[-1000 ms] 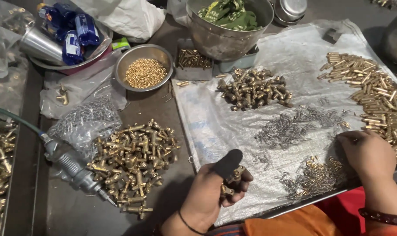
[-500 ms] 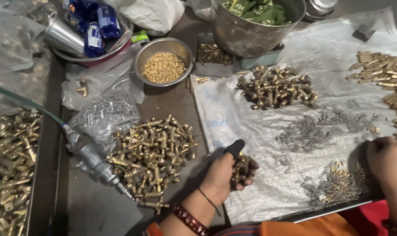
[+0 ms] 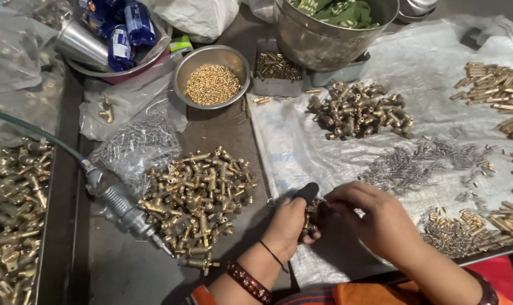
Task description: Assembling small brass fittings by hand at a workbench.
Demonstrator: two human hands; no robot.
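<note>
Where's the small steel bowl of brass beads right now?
In the head view, the steel bowl sits at upper centre-left, beyond the pile of brass fittings, beside the small grey tray on its right.

Even overhead light is being cast; glare is being reflected off the plastic sheet [image 3: 335, 152]; edges are being slightly blurred.

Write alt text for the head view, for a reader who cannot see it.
A person's left hand grips a brass fitting while the right hand meets it, fingers at the part. Around them on the metal table lie a pile of brass fittings, a plastic sheet with small parts, and an air tool.
</note>
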